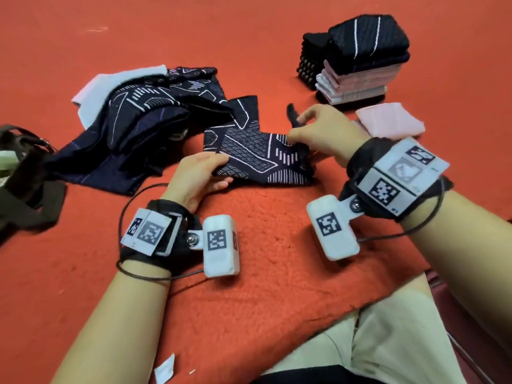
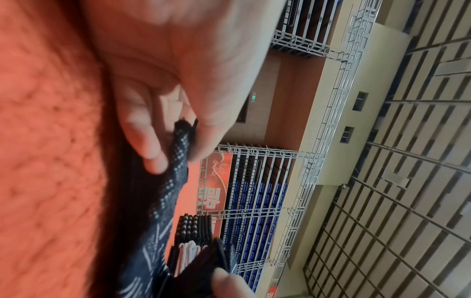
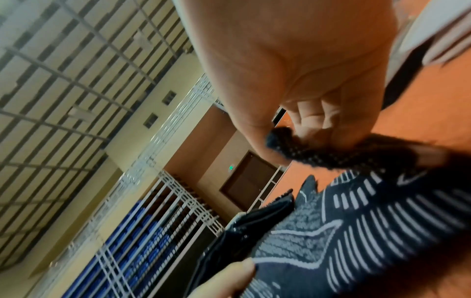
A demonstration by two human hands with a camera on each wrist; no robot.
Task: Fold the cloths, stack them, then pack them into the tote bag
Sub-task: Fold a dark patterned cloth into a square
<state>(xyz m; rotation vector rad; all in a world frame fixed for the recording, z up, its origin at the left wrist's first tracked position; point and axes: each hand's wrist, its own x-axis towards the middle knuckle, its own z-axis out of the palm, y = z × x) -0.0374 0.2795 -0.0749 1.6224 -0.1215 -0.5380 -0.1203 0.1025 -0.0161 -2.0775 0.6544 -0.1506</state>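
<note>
A dark navy cloth with white geometric lines (image 1: pixel 257 156) lies on the orange carpet between my hands. My left hand (image 1: pixel 206 173) pinches its near left corner between thumb and fingers; the pinched corner of the cloth (image 2: pixel 182 139) shows in the left wrist view. My right hand (image 1: pixel 313 131) pinches the right corner of the cloth (image 3: pixel 288 145). A heap of unfolded dark patterned cloths (image 1: pixel 144 115) with a pale cloth (image 1: pixel 97 87) under it lies at the left. A stack of folded cloths (image 1: pixel 360 59) stands at the back right. The dark tote bag (image 1: pixel 25 184) sits at the far left edge.
A folded pink cloth (image 1: pixel 388 120) lies on the carpet just right of my right hand, in front of the stack. A small white scrap (image 1: pixel 164 368) lies near my left forearm. My legs in light trousers (image 1: pixel 374 342) fill the lower right.
</note>
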